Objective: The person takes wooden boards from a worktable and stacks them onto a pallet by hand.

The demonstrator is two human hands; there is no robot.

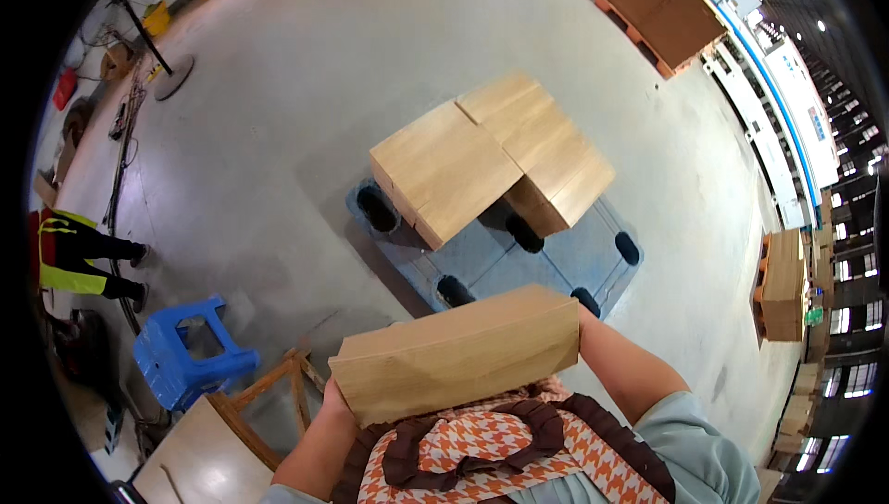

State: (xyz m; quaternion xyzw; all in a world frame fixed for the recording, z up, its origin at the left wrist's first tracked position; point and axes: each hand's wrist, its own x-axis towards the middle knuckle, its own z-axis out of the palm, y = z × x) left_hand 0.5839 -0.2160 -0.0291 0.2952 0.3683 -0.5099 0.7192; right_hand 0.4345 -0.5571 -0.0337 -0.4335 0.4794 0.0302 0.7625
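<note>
Tan block point(454, 356): is held level in front of the body, its long, wood-grained side turned to the wearer; the near edge of the blue pallet point(560, 268) is partly hidden by it. Whether it is a box or a stack of boards cannot be told.
Left hand point(338, 402): is closed on the block's left end; the fingers are mostly hidden.
Right hand point(584, 321): is pressed to the block's right end, gripping it; its fingers are largely covered.
Pallet load: the far part is covered by a left stack point(444, 171) and a longer right stack point(546, 143), set side by side and touching. The left stack is placed by the pallet's left corner.
Bare pallet: a strip between the stacks' near ends is left uncovered, as is the part toward the right corner, where oval holes are seen.
Apron point(384, 467): orange-and-white checks are edged with brown ruffles, just below the block.
Floor at left: a blue stool point(185, 374) is placed near a wooden frame point(264, 385); farther out, a person in a high-visibility vest point(74, 280) is seen.
Upper right: large brown cartons point(662, 9) are carried on an orange pallet point(639, 38).
</note>
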